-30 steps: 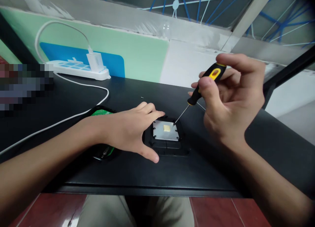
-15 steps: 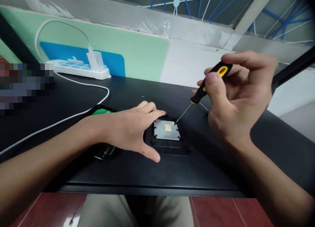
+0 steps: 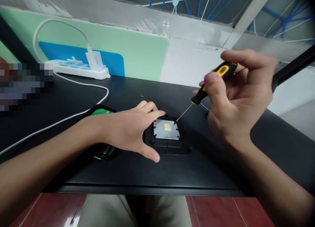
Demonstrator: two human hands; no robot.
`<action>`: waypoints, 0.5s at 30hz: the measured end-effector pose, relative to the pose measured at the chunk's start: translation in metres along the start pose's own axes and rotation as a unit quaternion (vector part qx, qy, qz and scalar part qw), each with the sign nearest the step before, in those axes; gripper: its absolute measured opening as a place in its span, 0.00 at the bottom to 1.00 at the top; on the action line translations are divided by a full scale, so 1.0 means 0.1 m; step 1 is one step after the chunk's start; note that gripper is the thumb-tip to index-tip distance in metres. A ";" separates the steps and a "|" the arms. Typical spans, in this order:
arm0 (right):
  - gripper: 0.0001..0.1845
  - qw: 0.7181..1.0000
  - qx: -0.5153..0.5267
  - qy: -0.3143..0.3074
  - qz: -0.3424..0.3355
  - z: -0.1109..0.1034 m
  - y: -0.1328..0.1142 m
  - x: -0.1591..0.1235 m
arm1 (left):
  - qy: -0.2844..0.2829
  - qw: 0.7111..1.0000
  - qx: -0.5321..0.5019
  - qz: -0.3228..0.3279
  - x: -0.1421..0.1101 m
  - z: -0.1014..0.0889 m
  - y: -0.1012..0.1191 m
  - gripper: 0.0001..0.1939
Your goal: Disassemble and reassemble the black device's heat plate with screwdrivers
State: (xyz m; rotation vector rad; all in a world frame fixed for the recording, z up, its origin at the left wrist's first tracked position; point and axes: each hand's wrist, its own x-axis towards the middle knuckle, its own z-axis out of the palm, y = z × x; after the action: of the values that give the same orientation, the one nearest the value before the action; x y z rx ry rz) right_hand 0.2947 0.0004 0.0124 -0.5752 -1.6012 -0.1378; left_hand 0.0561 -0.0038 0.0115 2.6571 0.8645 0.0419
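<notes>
My right hand (image 3: 242, 89) grips a black and yellow screwdriver (image 3: 200, 95) by its handle. Its tip meets the upper right corner of a silver metal plate (image 3: 161, 133), where a dark screw hole or screw sits. A cream-coloured pad (image 3: 167, 127) lies on the middle of the plate. The plate rests in a black plastic cover (image 3: 176, 151) on the table. My left hand (image 3: 133, 130) lies with thumb and fingers spread at the cover's left side, holding nothing between them. Partly under my left wrist is a black casing with a green circuit board (image 3: 101, 111).
A white power strip (image 3: 78, 68) with a plugged-in white charger (image 3: 94, 60) stands at the back left. Its white cable (image 3: 81, 83) runs across the black table (image 3: 137, 174). A tiny screw-like piece (image 3: 142, 96) lies behind my left hand. A thin metal rod shows behind the screwdriver.
The screwdriver handle has turned slightly in my right fingers, while its tip stays at the same corner of the plate. My left hand has kept its place.
</notes>
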 end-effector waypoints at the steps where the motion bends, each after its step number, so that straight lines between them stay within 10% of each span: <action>1: 0.20 1.000 0.015 -0.005 0.019 0.00 -0.02 0.00 | -0.001 1.000 -0.002 0.000 0.00 0.00 0.01 0.58; 15: 0.19 1.000 0.002 -0.003 0.012 -0.02 -0.03 0.00 | -0.002 1.000 -0.002 -0.001 -0.01 0.01 -0.01 0.60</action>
State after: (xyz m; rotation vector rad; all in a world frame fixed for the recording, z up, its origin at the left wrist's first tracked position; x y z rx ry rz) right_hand 0.2951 -0.0028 0.0132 -0.5922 -1.6000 -0.1153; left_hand 0.0549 -0.0034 0.0102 2.6523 0.8658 0.0387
